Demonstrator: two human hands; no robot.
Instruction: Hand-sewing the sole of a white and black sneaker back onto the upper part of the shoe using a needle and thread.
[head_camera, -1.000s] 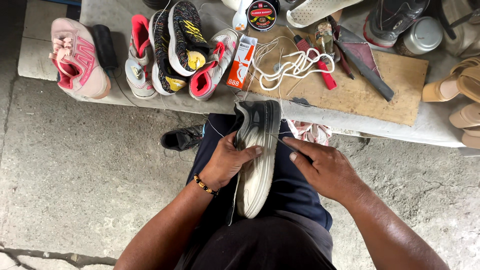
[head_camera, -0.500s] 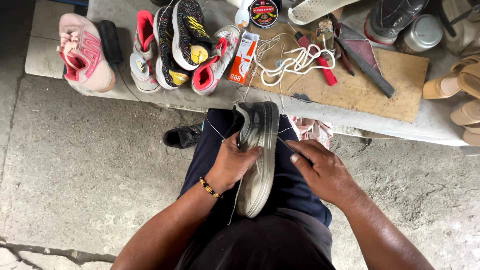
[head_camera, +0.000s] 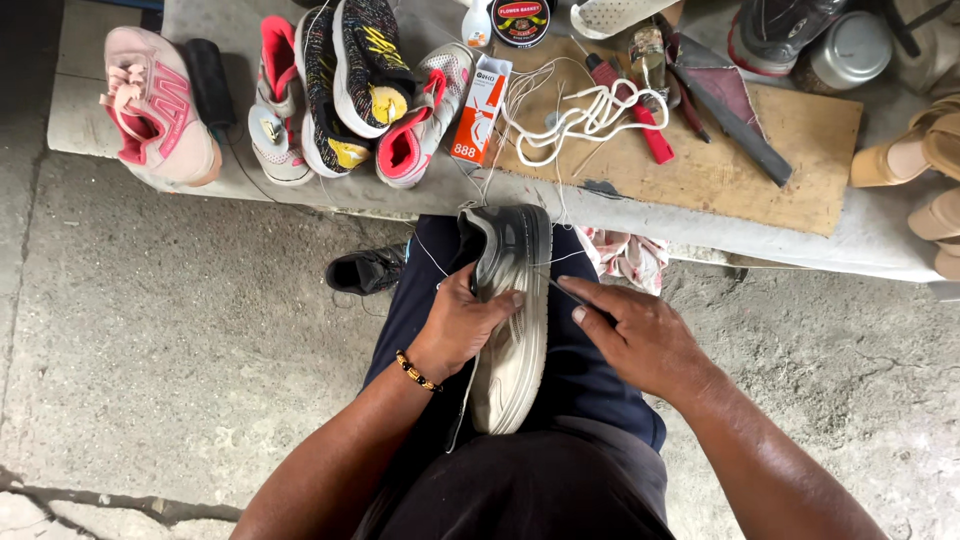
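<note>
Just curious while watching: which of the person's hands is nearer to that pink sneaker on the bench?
Left. The left hand grips the grey shoe on the lap, on the pink sneaker's side; the right hand is farther right.

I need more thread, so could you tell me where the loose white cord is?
The white cord lies coiled on the wooden board, upper middle of the head view, beside the red-handled tool.

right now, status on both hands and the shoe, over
Left hand gripping grey shoe on lap, sole side up. Right hand pinching thin tool at sole edge. White thread trails to the wooden board. Nothing blocking.
</note>
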